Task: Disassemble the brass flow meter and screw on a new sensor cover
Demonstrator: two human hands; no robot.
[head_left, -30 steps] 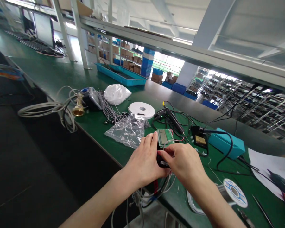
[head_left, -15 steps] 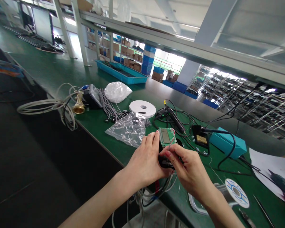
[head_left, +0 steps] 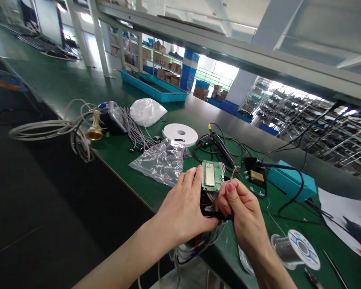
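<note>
My left hand (head_left: 182,202) is wrapped round a black housing (head_left: 205,198) at the bench's near edge, thumb below and fingers along its left side. From the housing's top stands a green circuit board (head_left: 218,178) with a small LCD screen (head_left: 209,174) that shows a digit. Between thumb and forefinger, my right hand (head_left: 239,204) pinches a thin wire (head_left: 235,170) whose reddish end sticks up beside the board. More wires run inside the housing under the board; my right fingers partly cover them. Grey cables hang below the housing.
Behind lie a clear plastic bag (head_left: 161,162), a white tape roll (head_left: 180,134) and a black corded tool (head_left: 222,148). To the right are a soldering sponge stand (head_left: 256,176), a teal box (head_left: 291,180) and a solder spool (head_left: 303,249). A brass fitting (head_left: 94,130) with coiled cable sits left.
My right hand has moved a little right, away from the board, drawing the wire's end outward. The board has tilted, so its screen now shows a digit clearly. My left hand keeps its hold.
</note>
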